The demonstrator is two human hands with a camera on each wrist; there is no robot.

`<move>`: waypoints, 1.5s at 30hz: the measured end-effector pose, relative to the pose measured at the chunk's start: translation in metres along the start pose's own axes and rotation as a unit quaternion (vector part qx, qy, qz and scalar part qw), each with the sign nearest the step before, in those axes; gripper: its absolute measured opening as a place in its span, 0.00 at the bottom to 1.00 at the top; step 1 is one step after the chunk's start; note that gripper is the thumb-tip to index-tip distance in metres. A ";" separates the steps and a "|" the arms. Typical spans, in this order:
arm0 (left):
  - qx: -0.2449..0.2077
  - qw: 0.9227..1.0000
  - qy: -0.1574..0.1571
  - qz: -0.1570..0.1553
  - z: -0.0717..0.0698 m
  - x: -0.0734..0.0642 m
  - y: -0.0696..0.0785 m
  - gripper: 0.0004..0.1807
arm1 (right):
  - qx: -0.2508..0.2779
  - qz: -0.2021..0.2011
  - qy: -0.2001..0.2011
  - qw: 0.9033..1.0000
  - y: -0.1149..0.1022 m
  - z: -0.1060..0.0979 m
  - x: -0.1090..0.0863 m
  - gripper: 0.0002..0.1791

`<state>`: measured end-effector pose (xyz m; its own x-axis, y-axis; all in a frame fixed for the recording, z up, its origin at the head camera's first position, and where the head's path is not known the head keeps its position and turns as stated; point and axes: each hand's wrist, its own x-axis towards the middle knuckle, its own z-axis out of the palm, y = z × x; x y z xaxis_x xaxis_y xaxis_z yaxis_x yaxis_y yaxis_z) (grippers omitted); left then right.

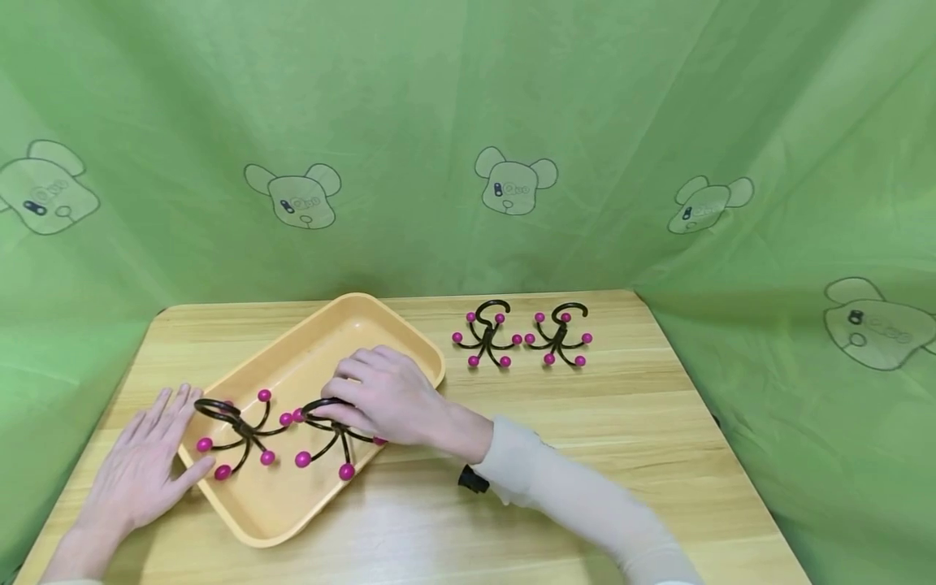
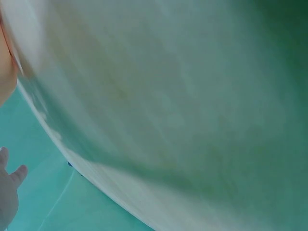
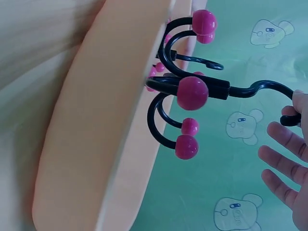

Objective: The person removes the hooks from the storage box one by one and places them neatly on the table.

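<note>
My right hand [image 1: 383,394] pinches the curved top of a black hook hanger [image 1: 338,426] with pink ball tips. In the right wrist view the hanger [image 3: 216,89] is at the tray's rim, with the thumb side at its curl and the other fingers [image 3: 284,166] spread. A second hanger [image 1: 244,428] is in the left part of the pale orange tray [image 1: 292,508]. My left hand [image 1: 142,463] lies flat against the tray's left end, fingers straight, thumb at the rim. In the left wrist view only part of this hand [image 2: 7,197] shows.
Two more black hangers, one [image 1: 487,341] beside the other [image 1: 560,337], lie on the wooden table [image 1: 621,422] right of the tray. A green curtain [image 1: 409,97] with bear-head outlines surrounds the table's back and sides.
</note>
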<state>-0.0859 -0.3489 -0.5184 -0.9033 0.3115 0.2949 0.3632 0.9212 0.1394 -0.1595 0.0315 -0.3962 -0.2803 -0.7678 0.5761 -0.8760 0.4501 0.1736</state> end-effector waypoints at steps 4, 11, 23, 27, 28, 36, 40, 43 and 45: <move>0.000 1.000 0.000 -0.001 -0.001 0.000 0.000 0.55 | 0.000 -0.006 0.024 1.000 0.005 -0.008 -0.003 0.13; 0.000 1.000 -0.005 -0.002 0.000 0.000 0.000 0.55 | 0.013 -0.007 0.040 0.999 0.012 -0.020 -0.014 0.13; 0.002 1.000 -0.003 -0.004 -0.002 0.000 0.002 0.55 | 0.030 0.018 0.061 0.998 0.026 -0.039 -0.040 0.12; 0.001 1.000 -0.004 -0.005 -0.002 0.000 0.002 0.55 | 0.042 0.027 0.062 0.997 0.031 -0.044 -0.049 0.11; 0.000 1.000 -0.004 -0.005 -0.001 0.000 0.001 0.55 | 0.044 0.030 0.062 0.997 0.032 -0.045 -0.052 0.11; 0.002 1.000 -0.009 -0.008 0.000 0.000 0.002 0.55 | 0.066 0.061 0.059 0.994 0.040 -0.048 -0.075 0.14; -0.001 1.000 -0.008 -0.012 -0.001 0.000 0.002 0.55 | 0.063 0.070 0.059 0.994 0.046 -0.050 -0.086 0.17; -0.001 1.000 -0.007 -0.010 -0.001 0.001 0.002 0.55 | 0.060 0.075 0.059 0.994 0.049 -0.052 -0.093 0.17; 0.000 1.000 -0.006 -0.007 -0.001 0.001 0.001 0.55 | 0.060 0.080 0.056 0.993 0.052 -0.055 -0.097 0.17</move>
<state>-0.0859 -0.3477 -0.5169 -0.9110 0.3017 0.2811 0.3509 0.9252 0.1442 -0.1557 0.1547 -0.3992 -0.3797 -0.6324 0.6752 -0.8660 0.4996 -0.0190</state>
